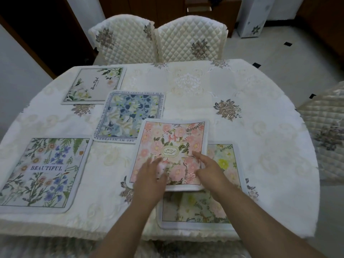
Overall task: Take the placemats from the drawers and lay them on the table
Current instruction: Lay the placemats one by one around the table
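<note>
Several floral placemats lie on the table [251, 138]. A pink floral placemat [173, 140] sits near the front, overlapping a yellow-green floral placemat [202, 207] beneath it. My left hand [150, 179] rests flat on the pink mat's lower left part with fingers spread. On the mat's lower right edge lies my right hand [208, 170], fingers extended across it. A blue floral placemat [128, 116] lies just beyond. At the front left is a "BEAUTIFUL" placemat [44, 172]. A white-flower placemat [95, 84] lies at the far left.
The table wears a cream embroidered cloth [188, 84]. Two quilted cream chairs [126, 40] [193, 38] stand at the far side, and another chair [323, 138] at the right. A dark cabinet [204, 10] stands behind, on a tiled floor.
</note>
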`<state>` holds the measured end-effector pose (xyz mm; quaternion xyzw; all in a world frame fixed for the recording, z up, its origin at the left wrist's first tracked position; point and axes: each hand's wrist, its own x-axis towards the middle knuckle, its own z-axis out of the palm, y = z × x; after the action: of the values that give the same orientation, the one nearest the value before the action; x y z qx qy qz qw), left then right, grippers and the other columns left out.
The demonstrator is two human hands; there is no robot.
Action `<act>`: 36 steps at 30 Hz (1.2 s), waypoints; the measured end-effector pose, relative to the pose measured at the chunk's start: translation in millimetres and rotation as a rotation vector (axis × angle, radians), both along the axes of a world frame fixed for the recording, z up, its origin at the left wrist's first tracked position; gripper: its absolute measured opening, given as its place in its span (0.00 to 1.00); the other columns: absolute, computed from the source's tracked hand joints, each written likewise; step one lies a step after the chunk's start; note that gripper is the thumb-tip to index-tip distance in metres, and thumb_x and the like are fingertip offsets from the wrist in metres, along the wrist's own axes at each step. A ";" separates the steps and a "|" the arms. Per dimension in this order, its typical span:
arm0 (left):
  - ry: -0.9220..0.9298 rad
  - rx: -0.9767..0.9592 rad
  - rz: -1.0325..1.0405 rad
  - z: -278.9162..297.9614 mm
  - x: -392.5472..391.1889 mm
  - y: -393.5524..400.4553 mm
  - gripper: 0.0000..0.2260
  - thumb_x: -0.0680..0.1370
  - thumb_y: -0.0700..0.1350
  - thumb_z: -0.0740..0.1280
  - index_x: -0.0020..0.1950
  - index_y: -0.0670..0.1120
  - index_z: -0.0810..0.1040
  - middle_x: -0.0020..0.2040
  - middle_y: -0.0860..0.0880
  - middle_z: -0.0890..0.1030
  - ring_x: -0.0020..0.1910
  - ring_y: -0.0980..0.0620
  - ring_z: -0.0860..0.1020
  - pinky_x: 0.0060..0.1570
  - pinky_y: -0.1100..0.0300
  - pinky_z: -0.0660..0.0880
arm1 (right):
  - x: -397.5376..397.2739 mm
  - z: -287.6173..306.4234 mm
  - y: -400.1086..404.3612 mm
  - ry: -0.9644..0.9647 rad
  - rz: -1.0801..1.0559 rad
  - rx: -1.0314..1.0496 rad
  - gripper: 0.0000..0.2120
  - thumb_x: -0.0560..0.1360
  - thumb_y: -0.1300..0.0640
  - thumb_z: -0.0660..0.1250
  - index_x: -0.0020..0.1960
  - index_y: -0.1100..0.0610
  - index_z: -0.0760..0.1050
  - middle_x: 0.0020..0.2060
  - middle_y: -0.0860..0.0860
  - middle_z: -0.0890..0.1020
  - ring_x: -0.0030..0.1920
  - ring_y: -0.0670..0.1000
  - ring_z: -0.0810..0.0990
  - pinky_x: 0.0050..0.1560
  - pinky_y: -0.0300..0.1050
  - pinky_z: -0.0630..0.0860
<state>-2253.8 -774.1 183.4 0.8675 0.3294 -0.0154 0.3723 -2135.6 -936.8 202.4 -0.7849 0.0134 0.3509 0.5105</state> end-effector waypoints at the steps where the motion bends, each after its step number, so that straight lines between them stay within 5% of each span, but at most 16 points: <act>1: 0.113 -0.048 0.066 -4.6 -2.0 14.8 0.24 0.81 0.61 0.62 0.77 0.62 0.65 0.81 0.50 0.62 0.80 0.48 0.60 0.76 0.41 0.61 | -1.8 2.7 -4.2 -0.001 -0.013 0.021 0.35 0.76 0.72 0.59 0.69 0.36 0.72 0.75 0.48 0.68 0.29 0.48 0.73 0.28 0.44 0.70; 5: 0.085 -0.423 0.316 13.9 -10.4 39.5 0.27 0.80 0.61 0.66 0.78 0.63 0.64 0.73 0.50 0.70 0.68 0.45 0.73 0.66 0.44 0.72 | -6.9 25.7 -29.0 -0.027 -0.034 0.103 0.37 0.75 0.74 0.59 0.64 0.33 0.76 0.75 0.44 0.68 0.40 0.47 0.80 0.39 0.50 0.79; 7: 0.044 -0.591 0.334 33.7 -16.7 38.2 0.23 0.82 0.55 0.67 0.76 0.63 0.67 0.67 0.53 0.73 0.59 0.50 0.77 0.54 0.51 0.75 | -5.4 41.5 -46.1 -0.025 -0.037 0.152 0.37 0.75 0.75 0.59 0.63 0.32 0.77 0.74 0.43 0.69 0.51 0.44 0.83 0.53 0.61 0.81; 10: -0.047 -0.749 0.287 59.4 -22.3 27.8 0.18 0.82 0.46 0.69 0.69 0.61 0.77 0.64 0.51 0.81 0.53 0.49 0.85 0.46 0.52 0.82 | -4.1 70.4 -80.2 -0.004 -0.067 0.193 0.37 0.75 0.75 0.60 0.62 0.34 0.79 0.72 0.44 0.72 0.59 0.68 0.79 0.54 0.76 0.74; 12: -0.129 -0.816 0.240 79.1 -21.7 13.6 0.18 0.82 0.41 0.68 0.67 0.59 0.80 0.63 0.53 0.82 0.54 0.49 0.86 0.49 0.53 0.83 | -4.6 94.5 -104.0 0.011 -0.131 0.261 0.35 0.76 0.76 0.60 0.61 0.38 0.80 0.68 0.47 0.76 0.55 0.63 0.83 0.55 0.72 0.77; 16: -0.219 -0.658 -0.010 125.4 -14.3 -18.9 0.21 0.81 0.36 0.68 0.66 0.60 0.80 0.62 0.65 0.79 0.53 0.72 0.80 0.45 0.73 0.78 | -10.7 136.6 -149.5 -0.032 -0.212 0.352 0.32 0.76 0.77 0.59 0.62 0.44 0.82 0.65 0.48 0.78 0.50 0.49 0.86 0.45 0.47 0.83; 19: -0.250 -0.593 -0.116 148.6 -3.4 -44.7 0.20 0.80 0.39 0.70 0.65 0.61 0.81 0.64 0.64 0.80 0.58 0.71 0.78 0.52 0.69 0.77 | -17.3 152.9 -183.7 -0.078 -0.278 0.354 0.31 0.76 0.77 0.59 0.62 0.45 0.81 0.63 0.45 0.79 0.39 0.42 0.84 0.32 0.36 0.78; 24: -0.304 -0.524 -0.142 174.1 12.2 -102.3 0.19 0.79 0.45 0.72 0.64 0.67 0.80 0.65 0.63 0.78 0.60 0.55 0.81 0.59 0.49 0.81 | -19.1 157.2 -235.9 -0.144 -0.330 0.331 0.31 0.77 0.74 0.62 0.60 0.38 0.81 0.67 0.43 0.77 0.55 0.47 0.84 0.50 0.50 0.83; 28: -0.311 -0.450 -0.136 183.6 16.2 -138.5 0.19 0.80 0.45 0.71 0.65 0.68 0.79 0.57 0.72 0.77 0.57 0.66 0.79 0.61 0.48 0.80 | -11.9 164.0 -266.4 -0.166 -0.332 0.309 0.32 0.76 0.73 0.62 0.60 0.36 0.81 0.67 0.43 0.76 0.54 0.49 0.85 0.54 0.60 0.82; 31: -0.319 -0.426 -0.110 188.6 13.1 -157.2 0.20 0.80 0.44 0.71 0.65 0.69 0.79 0.63 0.65 0.77 0.61 0.62 0.78 0.64 0.47 0.77 | -11.3 169.2 -282.1 -0.191 -0.303 0.297 0.33 0.76 0.73 0.62 0.60 0.35 0.80 0.67 0.43 0.77 0.52 0.50 0.85 0.54 0.63 0.81; 36: -0.330 -0.392 -0.119 202.5 11.8 -170.5 0.21 0.80 0.43 0.71 0.65 0.69 0.79 0.61 0.68 0.78 0.59 0.66 0.78 0.64 0.47 0.77 | -18.7 179.5 -296.7 -0.237 -0.277 0.245 0.33 0.76 0.72 0.62 0.62 0.33 0.78 0.58 0.35 0.81 0.58 0.70 0.78 0.50 0.75 0.76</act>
<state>-2242.0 -944.6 385.8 0.7875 0.2036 0.0410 0.5803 -2154.3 -1233.5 381.9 -0.7434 0.0183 0.1818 0.6434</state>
